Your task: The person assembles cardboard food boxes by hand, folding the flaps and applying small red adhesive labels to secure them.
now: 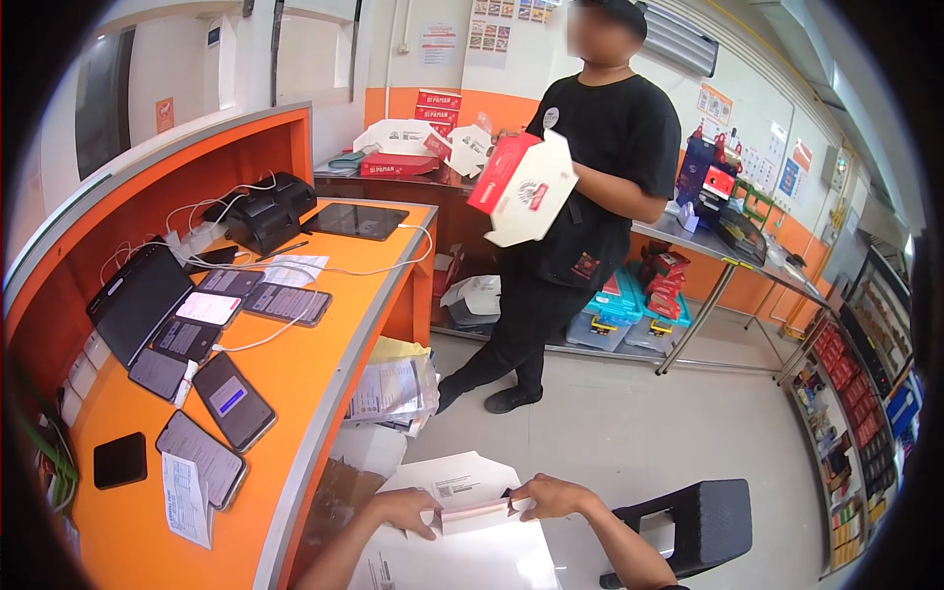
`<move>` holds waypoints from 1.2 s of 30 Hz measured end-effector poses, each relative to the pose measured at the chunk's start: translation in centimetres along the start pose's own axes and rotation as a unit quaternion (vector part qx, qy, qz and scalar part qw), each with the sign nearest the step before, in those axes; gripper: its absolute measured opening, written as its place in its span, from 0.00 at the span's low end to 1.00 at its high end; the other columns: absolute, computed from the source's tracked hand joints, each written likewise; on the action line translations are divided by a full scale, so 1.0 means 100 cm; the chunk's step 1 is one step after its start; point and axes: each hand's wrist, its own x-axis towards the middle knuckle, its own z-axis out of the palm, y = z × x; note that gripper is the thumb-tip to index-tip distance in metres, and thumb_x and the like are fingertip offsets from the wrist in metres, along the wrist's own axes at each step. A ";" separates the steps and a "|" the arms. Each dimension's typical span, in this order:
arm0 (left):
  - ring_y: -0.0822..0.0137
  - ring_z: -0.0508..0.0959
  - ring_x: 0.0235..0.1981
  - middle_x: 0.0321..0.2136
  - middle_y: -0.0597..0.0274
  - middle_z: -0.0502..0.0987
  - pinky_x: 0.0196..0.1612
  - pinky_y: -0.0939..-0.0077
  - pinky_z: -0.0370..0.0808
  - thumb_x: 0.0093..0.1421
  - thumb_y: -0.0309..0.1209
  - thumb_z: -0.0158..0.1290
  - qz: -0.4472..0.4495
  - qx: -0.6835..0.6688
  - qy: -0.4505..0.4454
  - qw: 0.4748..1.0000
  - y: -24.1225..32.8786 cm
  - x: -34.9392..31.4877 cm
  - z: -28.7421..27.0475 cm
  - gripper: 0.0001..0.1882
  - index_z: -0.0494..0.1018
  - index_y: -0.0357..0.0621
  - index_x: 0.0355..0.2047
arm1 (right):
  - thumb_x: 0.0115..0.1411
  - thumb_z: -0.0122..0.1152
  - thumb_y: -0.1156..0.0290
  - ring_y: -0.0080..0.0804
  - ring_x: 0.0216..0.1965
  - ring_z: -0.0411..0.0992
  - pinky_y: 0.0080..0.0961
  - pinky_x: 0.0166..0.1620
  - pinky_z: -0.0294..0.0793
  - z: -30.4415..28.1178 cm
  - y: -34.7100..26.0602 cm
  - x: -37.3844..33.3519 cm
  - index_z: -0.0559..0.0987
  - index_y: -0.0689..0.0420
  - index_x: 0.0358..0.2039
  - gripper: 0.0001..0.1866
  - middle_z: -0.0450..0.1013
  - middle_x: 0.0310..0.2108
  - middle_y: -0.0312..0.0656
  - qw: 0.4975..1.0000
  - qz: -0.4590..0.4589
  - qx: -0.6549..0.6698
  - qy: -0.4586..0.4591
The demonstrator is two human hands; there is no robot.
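Note:
A white cardboard box (492,560), partly folded, is in front of me at the bottom of the view, its inner side showing and a flap standing up at the far end. My left hand (405,511) grips the folded flap at its left end, fingers curled round the edge. At the right end of the same flap my right hand (547,498) pinches the cardboard near a small dark spot. The box's near part runs out of view. Across from me a person in black holds a red-and-white carton (531,192), partly unfolded.
On my left stands an orange counter (334,403) with several phones, a tablet (356,221), cables and a paper slip (187,500). A black stool (710,521) is at my right. Beyond are a steel table (678,233), lidded plastic bins (602,320) and a stocked shelf (836,423).

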 end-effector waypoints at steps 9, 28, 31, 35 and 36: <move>0.53 0.74 0.48 0.44 0.50 0.76 0.52 0.66 0.70 0.50 0.39 0.61 0.041 -0.061 -0.071 0.995 0.013 0.000 -0.007 0.27 0.74 0.39 0.48 | 0.50 0.64 0.69 0.46 0.46 0.73 0.34 0.52 0.71 -0.017 -0.011 -0.020 0.77 0.56 0.49 0.24 0.77 0.43 0.50 0.998 -0.014 0.050 -0.030; 0.58 0.74 0.46 0.43 0.53 0.75 0.50 0.68 0.70 0.58 0.43 0.57 0.043 -0.113 -0.010 0.993 0.000 0.007 0.005 0.24 0.70 0.41 0.48 | 0.54 0.65 0.55 0.47 0.49 0.72 0.36 0.52 0.71 0.005 -0.001 -0.012 0.71 0.56 0.55 0.31 0.74 0.46 0.53 0.985 -0.112 0.002 0.133; 0.56 0.75 0.46 0.43 0.52 0.76 0.49 0.66 0.71 0.58 0.44 0.56 0.026 -0.085 -0.018 0.996 -0.006 0.016 0.015 0.24 0.70 0.41 0.48 | 0.55 0.65 0.52 0.48 0.50 0.71 0.40 0.52 0.71 0.005 -0.031 0.002 0.67 0.55 0.59 0.35 0.74 0.48 0.51 0.964 -0.173 -0.025 0.198; 0.53 0.76 0.43 0.42 0.49 0.77 0.46 0.65 0.72 0.58 0.44 0.55 0.011 -0.033 -0.049 0.998 0.004 0.021 0.012 0.24 0.72 0.39 0.48 | 0.61 0.58 0.58 0.51 0.41 0.74 0.43 0.46 0.72 0.017 -0.057 0.026 0.71 0.56 0.53 0.23 0.76 0.35 0.53 0.993 -0.092 -0.074 0.011; 0.53 0.77 0.42 0.42 0.48 0.77 0.46 0.65 0.73 0.58 0.44 0.55 0.008 -0.027 -0.074 0.997 0.006 0.022 0.009 0.25 0.72 0.38 0.49 | 0.61 0.57 0.59 0.50 0.42 0.74 0.44 0.46 0.72 0.021 -0.054 0.031 0.71 0.54 0.53 0.22 0.76 0.36 0.52 0.994 -0.075 -0.077 0.003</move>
